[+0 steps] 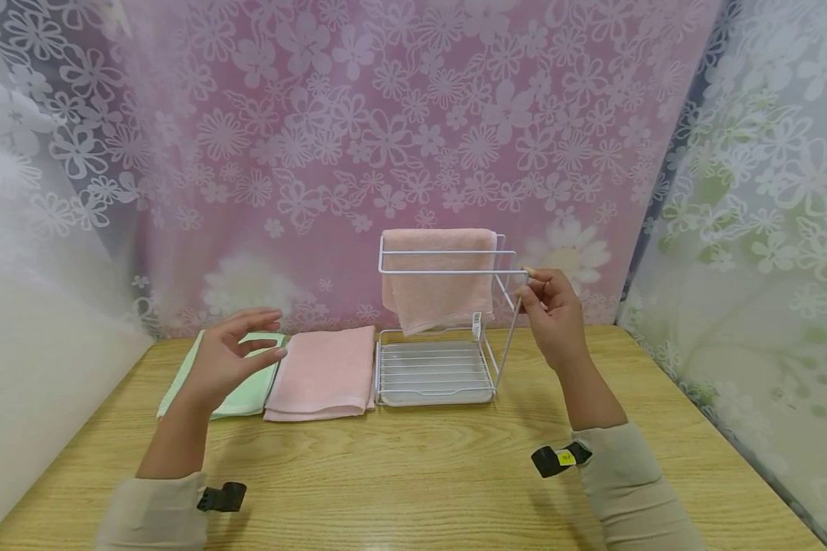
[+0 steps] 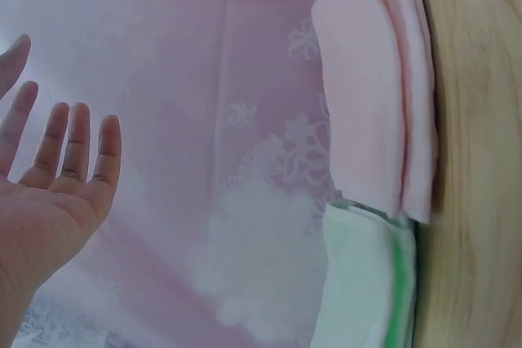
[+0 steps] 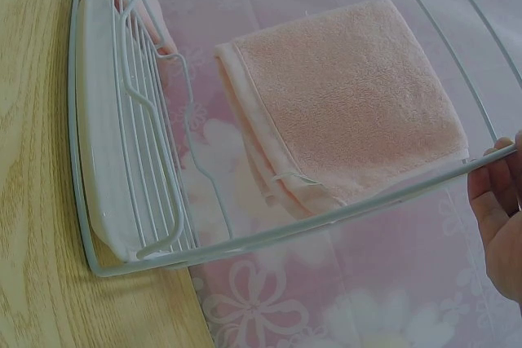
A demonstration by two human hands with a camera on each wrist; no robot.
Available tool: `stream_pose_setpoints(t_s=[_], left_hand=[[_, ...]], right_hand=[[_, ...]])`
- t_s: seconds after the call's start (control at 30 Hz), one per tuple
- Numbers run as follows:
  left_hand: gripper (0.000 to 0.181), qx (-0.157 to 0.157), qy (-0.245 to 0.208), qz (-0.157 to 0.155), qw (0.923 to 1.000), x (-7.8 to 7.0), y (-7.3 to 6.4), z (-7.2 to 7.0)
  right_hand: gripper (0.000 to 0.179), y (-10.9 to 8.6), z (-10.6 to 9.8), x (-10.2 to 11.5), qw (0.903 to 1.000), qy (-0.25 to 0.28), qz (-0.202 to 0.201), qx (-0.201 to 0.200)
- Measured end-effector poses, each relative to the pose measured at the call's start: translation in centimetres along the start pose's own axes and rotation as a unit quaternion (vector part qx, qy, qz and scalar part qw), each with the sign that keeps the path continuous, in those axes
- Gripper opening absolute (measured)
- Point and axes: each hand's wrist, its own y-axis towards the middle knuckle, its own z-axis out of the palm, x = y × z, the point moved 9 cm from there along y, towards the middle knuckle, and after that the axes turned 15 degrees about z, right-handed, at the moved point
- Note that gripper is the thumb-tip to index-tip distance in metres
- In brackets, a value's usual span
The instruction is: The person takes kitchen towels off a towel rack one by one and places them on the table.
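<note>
Hands (image 1: 557, 325) above wood-grain table (image 1: 386, 474), floral backdrop (image 1: 455, 153)

You have a wood-grain table (image 1: 386, 482) near, a pink flowered curtain (image 1: 413, 138) far, and pale flowered sheets (image 1: 765, 252) left and right.

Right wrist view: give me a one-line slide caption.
The right hand grips a white wire rack, a folded pink towel hanging on it and a white tray at its base.
</note>
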Motion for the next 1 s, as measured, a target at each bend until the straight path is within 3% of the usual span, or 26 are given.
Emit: stream_pose_setpoints(t_s=[0.2,0.5,0.77,1.0], left_hand=[[0.043,-0.004,-0.024,0.022,0.9995,-1.0,0.7,0.8],[0.04,-0.015,-0.02,0.021,0.9995,-1.9,1.8,2.1],[0.031,-0.057,-0.024,0.022,0.9978,-2.5,2.6,2.9],[0.034,-0.056,-0.009,0.023,0.9981,-2.9,3.7,3.9]], right_hand=[[0.021,0.0,0.0,0.0,1.0,0.004,0.006,-0.001],[0.018,0.0,0.1,0.0,0.9999,0.011,0.003,0.003],[0.018,0.0,0.0,-0.1,0.9999,0.012,0.004,-0.001],[0.016,0.0,0.0,-0.1,0.9999,0.015,0.005,-0.002]])
